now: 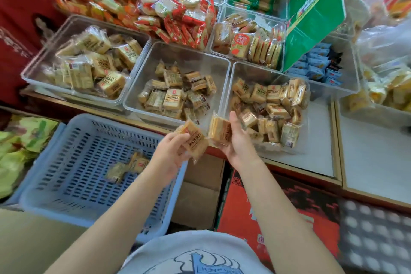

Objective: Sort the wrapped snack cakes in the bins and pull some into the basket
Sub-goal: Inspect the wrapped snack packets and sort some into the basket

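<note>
Left hand grips one wrapped cake, right hand grips another, both held between the blue basket below-left and the clear bins beyond. Only a few cakes lie in the basket, left of the left hand. Past the hands, the middle bin and right bin remain well stocked, so most pulling seems left to do.

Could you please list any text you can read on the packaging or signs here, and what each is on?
None can be read with confidence.
Snack cake in the left hand: dark characters down the wrapper, too blurred.
Green sign: yellow lettering, too blurred.
Orange packet: red characters, too blurred.
</note>
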`<state>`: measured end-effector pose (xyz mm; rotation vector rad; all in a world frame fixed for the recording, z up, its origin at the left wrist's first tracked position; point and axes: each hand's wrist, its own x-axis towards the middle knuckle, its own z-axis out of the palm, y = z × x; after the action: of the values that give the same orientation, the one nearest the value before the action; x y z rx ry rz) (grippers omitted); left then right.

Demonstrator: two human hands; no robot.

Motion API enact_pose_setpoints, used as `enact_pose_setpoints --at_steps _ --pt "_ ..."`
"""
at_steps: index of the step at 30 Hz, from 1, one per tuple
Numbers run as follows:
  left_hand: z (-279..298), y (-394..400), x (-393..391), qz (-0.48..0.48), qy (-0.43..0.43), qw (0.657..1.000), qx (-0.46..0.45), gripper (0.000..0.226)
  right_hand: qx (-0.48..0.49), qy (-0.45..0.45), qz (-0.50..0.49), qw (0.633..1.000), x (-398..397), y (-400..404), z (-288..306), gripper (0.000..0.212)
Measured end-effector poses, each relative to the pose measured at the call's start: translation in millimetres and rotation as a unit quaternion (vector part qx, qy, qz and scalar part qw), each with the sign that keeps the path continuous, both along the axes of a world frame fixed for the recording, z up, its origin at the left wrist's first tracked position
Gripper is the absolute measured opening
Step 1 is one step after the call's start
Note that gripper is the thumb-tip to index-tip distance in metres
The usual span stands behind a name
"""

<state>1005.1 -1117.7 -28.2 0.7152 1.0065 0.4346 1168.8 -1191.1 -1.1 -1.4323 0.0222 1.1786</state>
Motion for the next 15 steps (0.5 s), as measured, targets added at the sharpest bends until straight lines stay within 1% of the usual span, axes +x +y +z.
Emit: enact_pose_setpoints --at_steps 2,4,6,7,9,10,13,15 --pt "7 10 -30 -0.032 -0.008 0.999 -0.012 0.020 -0.013 0.015 0.020 1.000 -27 -1 -3 0.038" --pt "15 19 -58 -0.080 -0.006 0.997 0.011 0.020 -0.028 0.002 0.074 0.997 -52 1 -4 0.030" --pt "22 25 -83 -0.119 -0.005 0.992 0.037 0.027 -0.035 -0.036 0.140 0.989 -74 6 -4 0.022" --pt "24 28 -93 -0.131 -0.006 0.990 0.046 0.029 -0.039 -0.065 0.171 0.982 -84 9 -3 0.023" --pt "26 33 -110 -0.148 0.002 0.987 0.064 0.026 -0.046 -0.124 0.222 0.966 -101 15 -1 0.025" --pt "27 35 -116 -0.151 0.012 0.986 0.075 0.024 -0.047 -0.148 0.240 0.958 -110 18 1 0.022" --pt "28 40 -131 -0.143 0.037 0.984 0.096 0.018 -0.031 -0.194 0.252 0.948 -130 24 8 0.005" --pt "27 45 -140 -0.155 0.043 0.981 0.110 0.013 -0.016 -0.216 0.247 0.945 -140 25 9 0.009"
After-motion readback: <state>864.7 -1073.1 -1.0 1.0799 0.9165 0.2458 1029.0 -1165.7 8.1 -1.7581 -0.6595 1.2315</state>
